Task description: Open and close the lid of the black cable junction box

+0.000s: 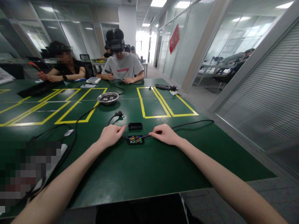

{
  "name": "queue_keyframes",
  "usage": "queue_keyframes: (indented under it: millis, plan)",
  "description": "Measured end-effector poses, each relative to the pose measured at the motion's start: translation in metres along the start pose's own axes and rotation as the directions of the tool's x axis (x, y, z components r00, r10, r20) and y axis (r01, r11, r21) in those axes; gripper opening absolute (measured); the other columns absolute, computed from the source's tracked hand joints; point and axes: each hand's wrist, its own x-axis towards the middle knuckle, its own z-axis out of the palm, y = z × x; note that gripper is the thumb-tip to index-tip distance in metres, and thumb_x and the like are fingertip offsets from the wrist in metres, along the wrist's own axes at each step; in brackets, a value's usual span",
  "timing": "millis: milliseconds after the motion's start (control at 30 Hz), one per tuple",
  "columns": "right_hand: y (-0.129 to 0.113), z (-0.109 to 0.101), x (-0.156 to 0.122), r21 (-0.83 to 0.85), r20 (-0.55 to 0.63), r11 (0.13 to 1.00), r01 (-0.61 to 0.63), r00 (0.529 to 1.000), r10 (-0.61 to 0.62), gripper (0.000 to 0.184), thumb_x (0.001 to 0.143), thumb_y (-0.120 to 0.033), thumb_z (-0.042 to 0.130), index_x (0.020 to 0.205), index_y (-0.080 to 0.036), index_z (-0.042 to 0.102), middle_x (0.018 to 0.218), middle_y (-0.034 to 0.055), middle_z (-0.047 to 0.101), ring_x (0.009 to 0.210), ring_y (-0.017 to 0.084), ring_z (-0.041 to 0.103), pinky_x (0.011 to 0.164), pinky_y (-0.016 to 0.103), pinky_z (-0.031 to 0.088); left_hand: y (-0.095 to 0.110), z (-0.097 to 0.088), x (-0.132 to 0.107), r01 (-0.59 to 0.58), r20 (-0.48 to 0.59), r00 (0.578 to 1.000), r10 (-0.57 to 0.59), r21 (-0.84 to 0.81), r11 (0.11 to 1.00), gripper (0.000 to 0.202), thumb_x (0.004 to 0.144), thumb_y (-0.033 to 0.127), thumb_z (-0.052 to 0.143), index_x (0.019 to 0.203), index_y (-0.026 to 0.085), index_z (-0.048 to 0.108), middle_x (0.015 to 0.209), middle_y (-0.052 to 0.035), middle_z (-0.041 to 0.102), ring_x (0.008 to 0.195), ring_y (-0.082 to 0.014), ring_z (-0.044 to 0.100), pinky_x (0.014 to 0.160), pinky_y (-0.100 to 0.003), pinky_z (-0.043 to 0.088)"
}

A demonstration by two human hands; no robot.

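Note:
An opened black power adapter case [136, 143] lies on the green table, its circuit board with copper-coloured coils facing up. Just behind it is a separate black cover [135, 126], hollow side showing. My left hand [110, 136] is closed around the black plug cable [125, 138] on the case's left side; its curled fingers are mostly hidden. The cable loops back to a black plug [119, 114] beyond that hand. On the right side, my right hand [165, 134] pinches the other black cable [146, 136] near the case. This cable trails off rightward across the table.
A metal bowl [107, 98] holding small metal parts stands further back on the table [149, 174]. Yellow tape [157, 117] marks rectangles. A black tripod [166, 87] lies at the far right. Across the table, a person [123, 67] holds a screwdriver; another person [67, 67] sits left.

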Motion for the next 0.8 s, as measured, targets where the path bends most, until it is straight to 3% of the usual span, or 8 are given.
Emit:
queue_keyframes:
  millis: [133, 233, 400, 600, 800]
  plan:
    - [-0.001, 0.002, 0.0, 0.0, 0.083, 1.0, 0.001, 0.997, -0.001, 0.029, 0.095, -0.034, 0.065, 0.075, -0.017, 0.075, 0.069, 0.0018, 0.071, 0.062, 0.013, 0.06, 0.062, 0.025, 0.04, 0.002, 0.005, 0.0, -0.095, 0.046, 0.995, 0.092, 0.055, 0.994, 0.055, 0.099, 0.046, 0.037, 0.056, 0.02, 0.058, 0.056, -0.0045, 0.06, 0.057, -0.0203, 0.055, 0.058, -0.03, 0.027]
    - [-0.005, 0.007, 0.001, 0.047, 0.082, 0.997, 0.055, 0.995, -0.059, 0.019, 0.096, -0.026, 0.064, 0.087, -0.018, 0.077, 0.083, 0.0046, 0.075, 0.073, 0.016, 0.065, 0.068, 0.026, 0.045, 0.005, 0.009, 0.0, -0.165, 0.05, 0.986, 0.161, 0.079, 0.983, 0.056, 0.1, 0.045, 0.037, 0.056, 0.02, 0.062, 0.058, -0.0059, 0.063, 0.06, -0.0209, 0.058, 0.059, -0.03, 0.028]
    - [-0.015, 0.012, 0.002, 0.04, 0.066, 0.991, 0.127, 0.989, -0.13, 0.021, 0.098, -0.028, 0.064, 0.087, -0.018, 0.078, 0.088, 0.0064, 0.073, 0.075, 0.016, 0.066, 0.069, 0.027, 0.048, 0.007, 0.015, 0.0, -0.184, 0.035, 0.982, 0.183, 0.048, 0.982, 0.054, 0.099, 0.044, 0.04, 0.056, 0.02, 0.063, 0.058, -0.0064, 0.064, 0.059, -0.0211, 0.058, 0.057, -0.031, 0.027]
    - [-0.025, 0.008, -0.002, -0.16, 0.137, 0.968, 0.195, 0.975, -0.174, 0.026, 0.102, -0.031, 0.056, 0.096, -0.02, 0.08, 0.094, 0.008, 0.075, 0.081, 0.019, 0.069, 0.073, 0.029, 0.05, 0.006, 0.018, 0.0, -0.176, 0.014, 0.984, 0.176, -0.012, 0.984, 0.05, 0.096, 0.041, 0.045, 0.055, 0.021, 0.064, 0.056, -0.0057, 0.064, 0.06, -0.0211, 0.06, 0.058, -0.029, 0.028]
    - [-0.019, 0.006, 0.003, -0.317, 0.207, 0.911, 0.264, 0.957, -0.205, 0.028, 0.104, -0.032, 0.054, 0.101, -0.022, 0.079, 0.096, 0.0068, 0.074, 0.078, 0.017, 0.068, 0.067, 0.027, 0.045, 0.009, 0.015, 0.003, -0.137, 0.039, 0.99, 0.134, 0.072, 0.988, 0.052, 0.098, 0.043, 0.042, 0.059, 0.021, 0.068, 0.06, -0.0076, 0.067, 0.064, -0.0235, 0.062, 0.06, -0.03, 0.031]
